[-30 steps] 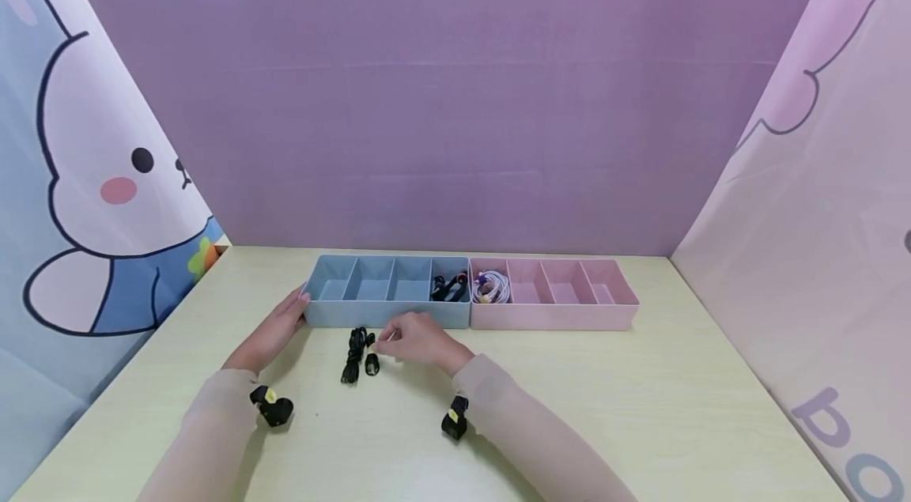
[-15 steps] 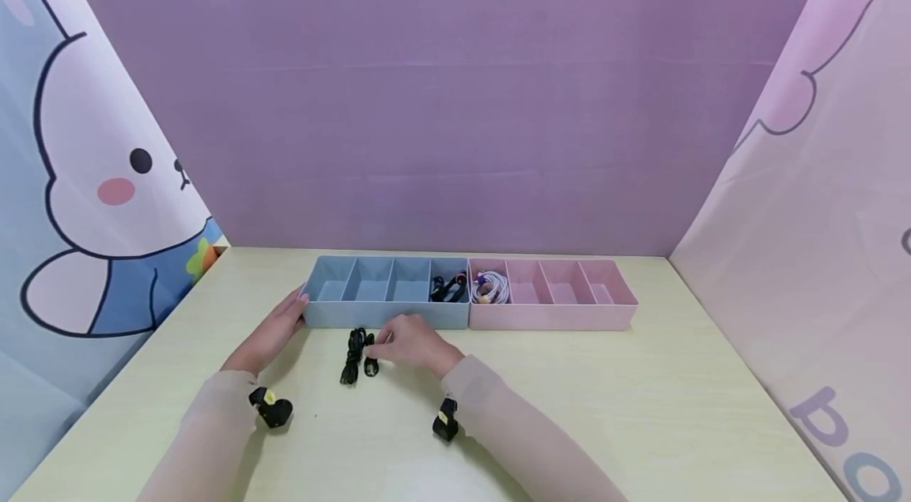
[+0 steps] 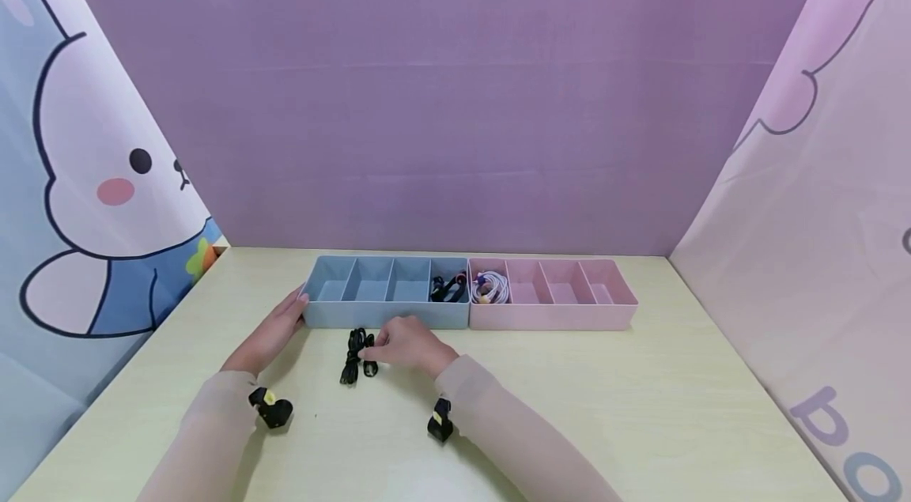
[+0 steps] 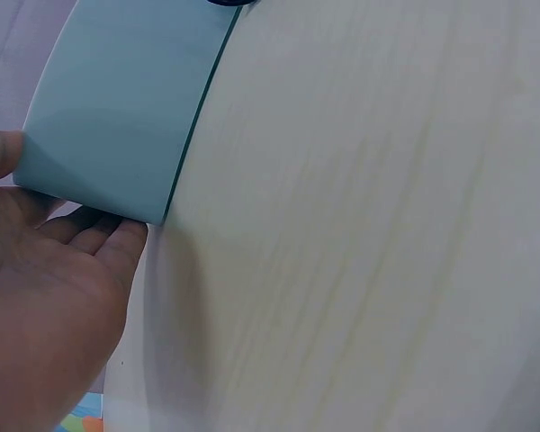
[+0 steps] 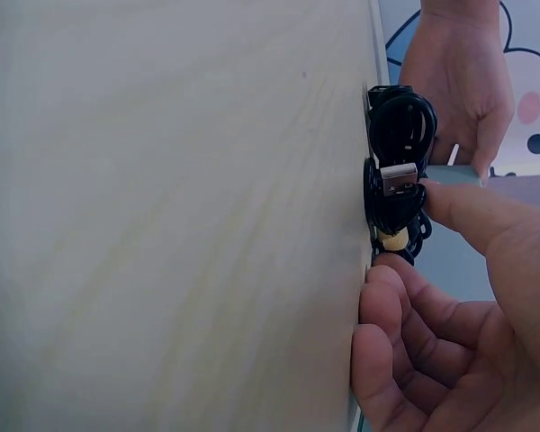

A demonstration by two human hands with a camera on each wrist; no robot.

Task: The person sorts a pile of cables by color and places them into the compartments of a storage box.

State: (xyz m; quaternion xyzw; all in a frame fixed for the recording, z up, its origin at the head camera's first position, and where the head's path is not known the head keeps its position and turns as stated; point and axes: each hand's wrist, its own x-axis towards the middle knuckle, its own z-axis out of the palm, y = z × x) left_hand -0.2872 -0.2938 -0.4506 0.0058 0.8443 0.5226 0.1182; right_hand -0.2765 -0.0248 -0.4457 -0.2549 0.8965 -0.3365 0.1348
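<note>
My right hand [image 3: 413,345] pinches a small coiled black USB cable [image 5: 399,202] between thumb and forefinger, its metal plug [image 5: 399,177] showing in the right wrist view. Its other fingers [image 5: 423,355] curl loosely at the table. Close on the left lies a larger bundled black cable [image 3: 352,360]. My left hand [image 3: 277,324] rests against the left end of a blue divided box [image 3: 387,316], thumb at the top rim corner. In the left wrist view its fingers lie along the end wall, tips partly hidden.
A pink divided box [image 3: 555,318] stands end to end with the blue one. A coiled white cable [image 3: 491,287] lies in its leftmost compartment. Black cables [image 3: 450,287] fill the blue box's rightmost compartment. A purple backdrop [image 3: 455,91] rises behind the table [image 3: 640,407].
My right hand has shifted slightly left over the small cable, its thumb now reaching near the larger bundle. The left hand and both boxes stay put.
</note>
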